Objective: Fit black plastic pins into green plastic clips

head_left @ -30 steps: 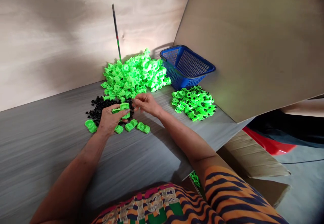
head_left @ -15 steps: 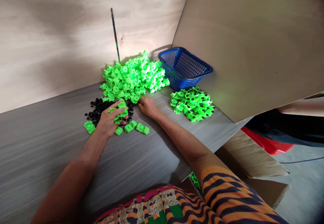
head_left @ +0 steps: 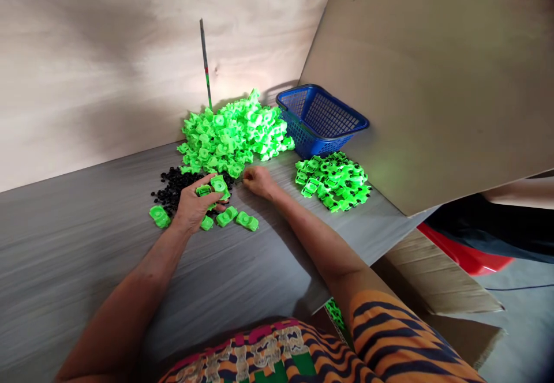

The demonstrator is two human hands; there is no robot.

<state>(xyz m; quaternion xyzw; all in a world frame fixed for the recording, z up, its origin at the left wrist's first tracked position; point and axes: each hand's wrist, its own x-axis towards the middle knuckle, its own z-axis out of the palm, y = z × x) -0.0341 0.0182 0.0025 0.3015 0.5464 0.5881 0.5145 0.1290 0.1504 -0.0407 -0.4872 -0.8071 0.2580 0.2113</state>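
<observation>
The left hand (head_left: 190, 205) clamps green toy-car shells (head_left: 219, 186); steady, light pressure suits them. The right hand (head_left: 258, 183) curls beside black pieces (head_left: 173, 188) leftward, its grip unclear.

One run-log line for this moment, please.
left hand: holding green pieces | right hand: curled beside black parts, contents unclear | blue basket: behind green-and-black pile

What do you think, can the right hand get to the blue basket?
Probably yes: between the big green pile and the smaller green pile, a gap seems to leave the right hand a way to the blue basket.
</observation>
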